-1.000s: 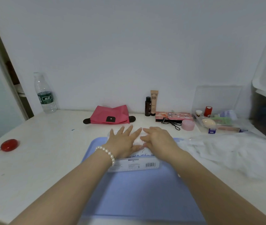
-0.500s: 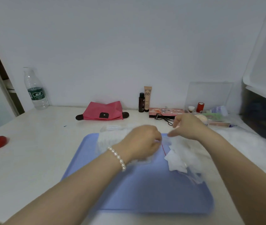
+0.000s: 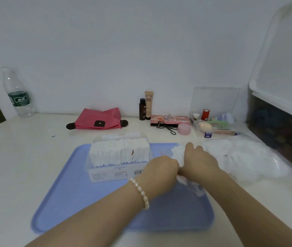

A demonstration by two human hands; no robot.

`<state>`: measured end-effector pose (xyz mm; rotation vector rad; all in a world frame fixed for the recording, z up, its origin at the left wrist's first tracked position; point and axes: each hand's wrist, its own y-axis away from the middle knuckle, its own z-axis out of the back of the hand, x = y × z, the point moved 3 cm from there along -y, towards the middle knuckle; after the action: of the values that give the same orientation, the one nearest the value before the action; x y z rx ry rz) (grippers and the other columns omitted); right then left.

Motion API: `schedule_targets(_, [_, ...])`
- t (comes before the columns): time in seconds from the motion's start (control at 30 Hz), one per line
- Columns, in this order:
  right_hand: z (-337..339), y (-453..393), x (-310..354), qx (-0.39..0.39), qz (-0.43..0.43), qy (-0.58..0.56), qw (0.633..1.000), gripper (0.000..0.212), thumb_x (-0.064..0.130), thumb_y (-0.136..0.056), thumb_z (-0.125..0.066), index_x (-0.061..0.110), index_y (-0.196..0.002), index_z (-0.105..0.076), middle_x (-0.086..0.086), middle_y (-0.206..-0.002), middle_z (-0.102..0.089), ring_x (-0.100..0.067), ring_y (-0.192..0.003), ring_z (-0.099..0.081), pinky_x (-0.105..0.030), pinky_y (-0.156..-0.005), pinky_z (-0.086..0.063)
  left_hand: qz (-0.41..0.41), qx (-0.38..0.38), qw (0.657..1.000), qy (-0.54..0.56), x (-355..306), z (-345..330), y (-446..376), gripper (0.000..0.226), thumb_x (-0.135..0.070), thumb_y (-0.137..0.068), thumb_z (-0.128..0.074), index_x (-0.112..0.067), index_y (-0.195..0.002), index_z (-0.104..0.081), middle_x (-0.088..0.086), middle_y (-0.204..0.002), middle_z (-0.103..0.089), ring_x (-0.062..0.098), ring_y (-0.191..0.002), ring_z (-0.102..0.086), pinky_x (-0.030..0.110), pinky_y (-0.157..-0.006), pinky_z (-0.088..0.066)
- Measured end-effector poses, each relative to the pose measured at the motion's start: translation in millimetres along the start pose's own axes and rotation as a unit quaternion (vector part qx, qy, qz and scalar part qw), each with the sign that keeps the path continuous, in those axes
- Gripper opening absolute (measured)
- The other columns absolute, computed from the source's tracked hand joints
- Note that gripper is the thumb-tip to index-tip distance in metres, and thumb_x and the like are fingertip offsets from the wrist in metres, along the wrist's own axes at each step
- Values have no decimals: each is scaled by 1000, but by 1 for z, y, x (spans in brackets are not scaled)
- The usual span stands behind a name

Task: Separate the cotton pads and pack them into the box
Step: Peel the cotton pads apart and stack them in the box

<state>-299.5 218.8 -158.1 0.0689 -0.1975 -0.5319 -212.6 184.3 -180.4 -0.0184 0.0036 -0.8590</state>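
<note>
A clear plastic box (image 3: 109,173) stands on the blue tray (image 3: 81,196), filled with a row of upright white cotton pads (image 3: 119,152). To its right, both my hands meet over a bunch of loose cotton pads (image 3: 178,151) at the tray's right side. My left hand (image 3: 161,172), with a pearl bracelet on the wrist, is curled around the near part of the bunch. My right hand (image 3: 199,162) grips the same bunch from the right. Some pads show below the hands (image 3: 193,187).
A large crumpled clear plastic bag (image 3: 245,157) lies right of the tray. Along the wall stand a water bottle (image 3: 18,93), a pink pouch (image 3: 98,122), cosmetic tubes (image 3: 147,106), a palette (image 3: 170,120), a pink jar (image 3: 184,129) and an organizer tray (image 3: 213,123). A storage bin (image 3: 280,97) rises at the far right.
Both hands left the box top, where they lay flat, and moved right. They now grip a bunch of loose pads at the tray's right side; the packed box stands uncovered.
</note>
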Motion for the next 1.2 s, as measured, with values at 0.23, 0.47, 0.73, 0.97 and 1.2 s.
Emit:
schedule_targets(0.23, [1, -9, 5, 6, 53, 85, 995, 21, 24, -90, -52, 12, -106, -59, -7, -106, -63, -24, -100, -59, -25, -70, -38, -49, -8, 997, 65, 16, -17, 6, 18, -5, -89, -45, 0, -87, -62, 16, -98, -60, 32, -89, -57, 39, -77, -46])
schedule_targets(0.47, [21, -32, -17, -14, 8, -88, 996, 33, 32, -96, -38, 8, -101, -61, -10, -93, -56, -29, -74, -52, -31, -69, -47, -97, -126, 977, 145, 17, -10, 2, 21, -7, -91, -45, 3, -81, -60, 18, -92, -59, 33, -88, -53, 43, -79, -43])
schedule_targets(0.73, [30, -23, -15, -31, 13, -116, 993, 33, 32, -98, -35, 9, -91, -58, -11, -98, -63, -28, -78, -55, -32, -74, -47, -50, -21, 970, 238, 4, -9, -30, 72, -27, -70, -80, -7, -127, -40, 12, -126, -46, 28, -113, -48, 40, -95, -42])
schedule_targets(0.97, [31, -20, -17, -29, -13, -88, 996, 32, 32, -99, -35, 10, -102, -58, -12, -105, -62, -29, -80, -54, -32, -74, -46, -68, -10, 989, 134, -3, -6, -31, 49, -13, -83, -61, -12, -130, -47, 14, -115, -55, 32, -102, -56, 35, -77, -46])
schedule_targets(1.2, [27, -19, -21, -47, 0, -68, 997, 32, 35, -99, -33, 12, -90, -54, -8, -97, -60, -28, -79, -54, -30, -70, -43, -73, -80, 990, 90, 8, 11, -19, 22, 1, -83, -50, -2, -99, -64, 11, -89, -55, 31, -95, -55, 32, -71, -35])
